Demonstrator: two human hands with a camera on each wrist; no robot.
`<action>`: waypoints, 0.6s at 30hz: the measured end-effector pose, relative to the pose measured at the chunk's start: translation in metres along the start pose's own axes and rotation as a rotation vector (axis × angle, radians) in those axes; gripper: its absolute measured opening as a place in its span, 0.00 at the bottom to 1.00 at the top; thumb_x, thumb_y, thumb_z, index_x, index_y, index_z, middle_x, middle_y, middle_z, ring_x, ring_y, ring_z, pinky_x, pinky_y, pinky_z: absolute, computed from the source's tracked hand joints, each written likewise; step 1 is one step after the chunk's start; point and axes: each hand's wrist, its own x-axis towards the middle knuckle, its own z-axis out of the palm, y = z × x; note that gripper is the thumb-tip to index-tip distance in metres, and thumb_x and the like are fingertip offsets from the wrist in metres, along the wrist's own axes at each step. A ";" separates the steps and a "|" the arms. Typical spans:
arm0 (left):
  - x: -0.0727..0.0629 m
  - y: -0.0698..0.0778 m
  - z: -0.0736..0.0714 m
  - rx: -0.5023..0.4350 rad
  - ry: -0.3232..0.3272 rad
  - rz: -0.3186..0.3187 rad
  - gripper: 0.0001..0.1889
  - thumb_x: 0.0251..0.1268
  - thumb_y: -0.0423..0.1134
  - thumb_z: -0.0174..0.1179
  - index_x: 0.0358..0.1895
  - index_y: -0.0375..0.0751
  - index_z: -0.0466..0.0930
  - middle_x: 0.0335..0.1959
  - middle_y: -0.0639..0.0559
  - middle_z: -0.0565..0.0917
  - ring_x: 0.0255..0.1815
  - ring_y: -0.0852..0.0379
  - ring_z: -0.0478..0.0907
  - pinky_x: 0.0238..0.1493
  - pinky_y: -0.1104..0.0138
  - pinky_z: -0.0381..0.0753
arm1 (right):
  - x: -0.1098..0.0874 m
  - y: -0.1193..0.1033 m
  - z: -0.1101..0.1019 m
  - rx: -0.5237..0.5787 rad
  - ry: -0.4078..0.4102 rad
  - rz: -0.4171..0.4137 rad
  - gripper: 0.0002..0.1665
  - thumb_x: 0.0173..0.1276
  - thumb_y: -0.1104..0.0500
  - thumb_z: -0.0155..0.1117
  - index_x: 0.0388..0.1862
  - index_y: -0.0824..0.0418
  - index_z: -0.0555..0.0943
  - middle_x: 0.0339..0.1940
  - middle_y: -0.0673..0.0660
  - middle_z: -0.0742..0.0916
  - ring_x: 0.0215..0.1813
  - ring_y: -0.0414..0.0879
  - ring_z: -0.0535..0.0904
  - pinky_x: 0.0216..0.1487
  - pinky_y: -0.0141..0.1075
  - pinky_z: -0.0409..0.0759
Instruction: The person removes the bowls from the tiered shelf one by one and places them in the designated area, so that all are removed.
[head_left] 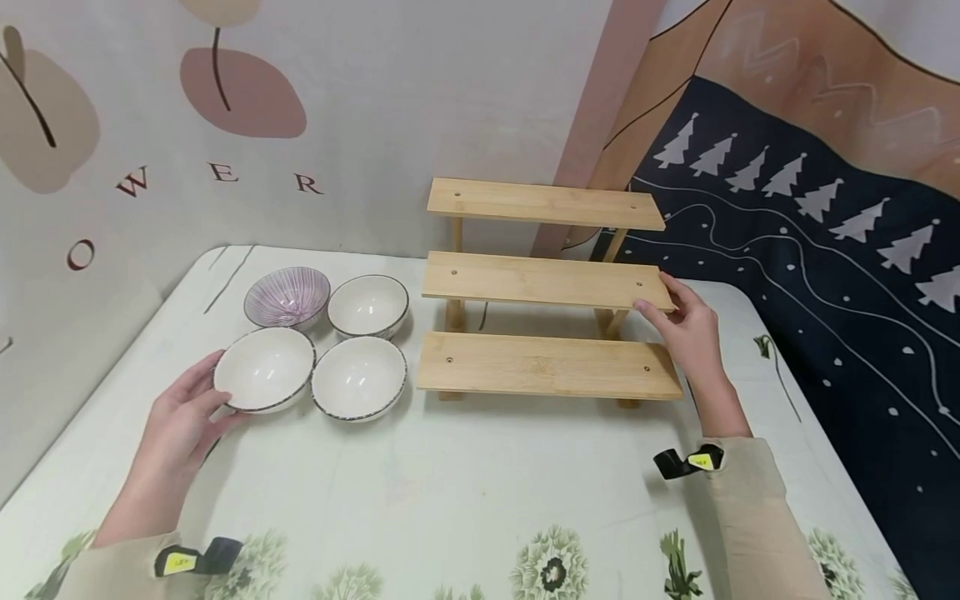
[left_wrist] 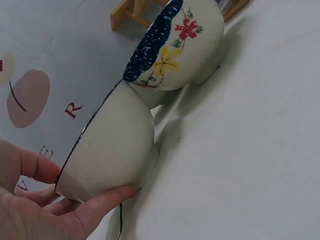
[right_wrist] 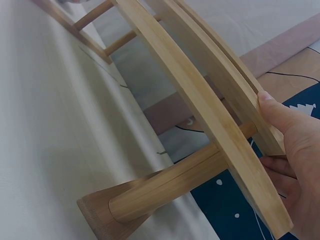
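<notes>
My left hand (head_left: 180, 417) grips the side of a white bowl (head_left: 265, 369) with a dark rim, thumb at its edge and fingers around the outside. In the left wrist view that bowl (left_wrist: 112, 145) is plain outside, and a bowl with painted flowers (left_wrist: 182, 47) stands just past it. Beside it on the table are two more white bowls (head_left: 360, 378) (head_left: 368, 306) and a purple-striped bowl (head_left: 287, 297). At the right, my right hand (head_left: 686, 325) pinches the right end of the middle shelf of a three-tier wooden stand (head_left: 547, 282). The stand's leg (right_wrist: 170, 182) shows in the right wrist view.
A pale cloth (head_left: 480, 475) with printed green flowers covers the table. Behind it hangs a light backdrop (head_left: 375, 125) with printed letters. A dark cloth with white trees (head_left: 825, 242) hangs along the right side.
</notes>
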 end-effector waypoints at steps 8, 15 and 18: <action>0.002 -0.001 -0.007 0.061 -0.085 0.012 0.36 0.80 0.31 0.40 0.82 0.47 0.31 0.83 0.51 0.31 0.78 0.70 0.53 0.45 0.79 0.85 | 0.002 0.000 0.002 -0.006 -0.004 -0.019 0.43 0.69 0.45 0.66 0.77 0.60 0.64 0.72 0.65 0.75 0.70 0.58 0.73 0.46 0.10 0.69; 0.002 0.026 0.000 0.732 0.037 0.012 0.36 0.82 0.51 0.35 0.80 0.36 0.34 0.79 0.28 0.44 0.76 0.32 0.58 0.61 0.58 0.83 | 0.002 -0.001 0.000 -0.041 -0.045 -0.022 0.44 0.70 0.44 0.65 0.77 0.62 0.63 0.75 0.66 0.71 0.75 0.59 0.69 0.71 0.46 0.77; 0.002 0.043 0.008 0.907 0.131 0.103 0.35 0.81 0.54 0.33 0.80 0.38 0.40 0.78 0.28 0.51 0.74 0.23 0.53 0.67 0.32 0.64 | 0.003 -0.005 -0.007 -0.055 -0.054 -0.041 0.43 0.71 0.44 0.64 0.77 0.64 0.63 0.75 0.68 0.70 0.76 0.62 0.66 0.74 0.56 0.69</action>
